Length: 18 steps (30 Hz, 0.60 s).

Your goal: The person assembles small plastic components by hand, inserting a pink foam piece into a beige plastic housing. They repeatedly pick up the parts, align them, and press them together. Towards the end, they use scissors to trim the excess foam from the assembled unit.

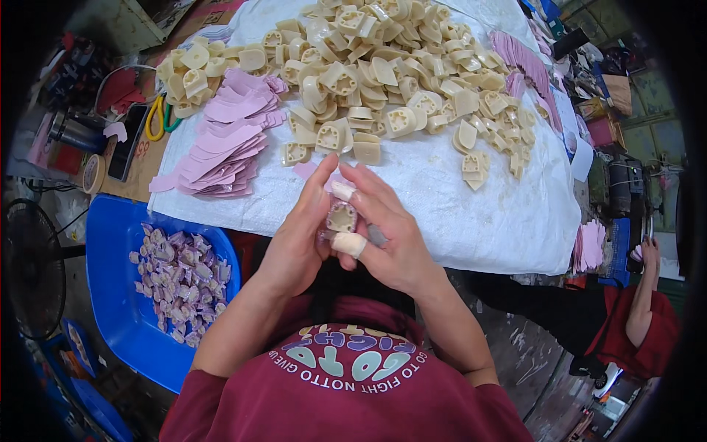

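Note:
Between both hands, just above the near edge of the white cloth (471, 214), is a small cream plastic shoe heel (342, 217) with a pinkish covering round its sides. My left hand (300, 225) presses it from the left, its fingers long and close together. From the other side my right hand (394, 232) grips it, with pale tape wrapped on its thumb and a finger. A pink cut piece (303, 170) lies partly behind the fingertips. Beyond them rises a large heap of bare cream heels (383, 74). Fanned pink pieces (228, 140) lie to the left.
A blue tub (110, 309) at lower left holds many pink-covered heels (184, 283). Scissors (155, 119), a phone (129, 144) and a tape roll (93, 174) lie left of the cloth. A fan (33, 258) stands far left. Another person (626, 324) is at the right.

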Tool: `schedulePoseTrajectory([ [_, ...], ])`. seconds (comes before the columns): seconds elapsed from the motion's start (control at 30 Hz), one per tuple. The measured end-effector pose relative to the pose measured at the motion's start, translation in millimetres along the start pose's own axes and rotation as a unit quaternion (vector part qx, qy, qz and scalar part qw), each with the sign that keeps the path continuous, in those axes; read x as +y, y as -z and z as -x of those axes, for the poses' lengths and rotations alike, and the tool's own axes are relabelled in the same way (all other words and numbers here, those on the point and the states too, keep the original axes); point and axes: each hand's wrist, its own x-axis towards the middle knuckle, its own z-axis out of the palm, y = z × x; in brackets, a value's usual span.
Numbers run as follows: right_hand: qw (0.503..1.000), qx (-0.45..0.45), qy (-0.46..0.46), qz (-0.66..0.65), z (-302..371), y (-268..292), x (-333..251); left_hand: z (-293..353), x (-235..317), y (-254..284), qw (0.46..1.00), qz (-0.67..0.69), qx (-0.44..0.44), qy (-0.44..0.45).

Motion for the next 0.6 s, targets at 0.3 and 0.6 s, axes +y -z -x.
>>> schedulePoseTrajectory([
  [0.3, 0.991, -0.008, -0.008, -0.133, 4, 7, -3, 12, 5, 3, 0.994, 0.086, -0.058, 0.022],
  [0.6, 0.868, -0.008, -0.175, -0.464, 7, -3, -14, 13, -4, 23, 0.991, 0.033, -0.125, -0.020],
])
